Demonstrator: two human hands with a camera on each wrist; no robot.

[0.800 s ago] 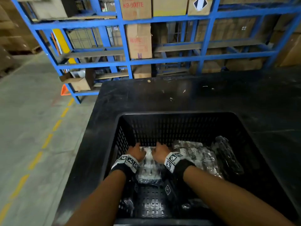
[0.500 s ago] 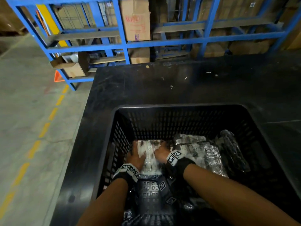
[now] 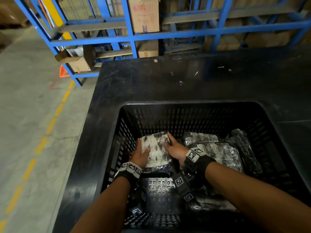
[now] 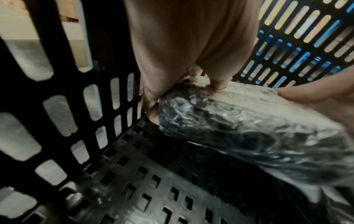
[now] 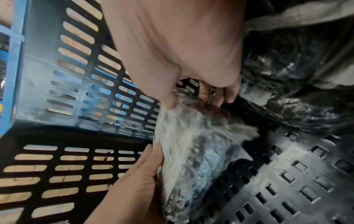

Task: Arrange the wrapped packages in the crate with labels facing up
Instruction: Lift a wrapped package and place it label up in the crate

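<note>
A black slatted crate (image 3: pixel 190 105) stands on a black table. Both my hands hold one plastic-wrapped package (image 3: pixel 155 148) at the crate's back left, its white label side up. My left hand (image 3: pixel 140 153) grips its left edge, thumb on top, fingers along the side (image 4: pixel 153 109). My right hand (image 3: pixel 173 148) grips its right edge, thumb on top and fingers down the side (image 5: pixel 216 98). The package (image 4: pixel 249 124) is tilted, its near end off the crate floor (image 5: pixel 287 174). More wrapped packages (image 3: pixel 217 150) lie at the right of the crate.
The perforated crate floor (image 3: pixel 159 194) shows bare in front of my hands. Black table top (image 3: pixel 168 81) stretches beyond the crate. Blue racking (image 3: pixel 133 37) with cardboard boxes (image 3: pixel 144 14) stands behind. Concrete floor with a dashed yellow line (image 3: pixel 42 145) lies to the left.
Both hands have shifted the package toward the crate's back left corner. The head camera has tipped downward, so the crate sits lower and larger in view.
</note>
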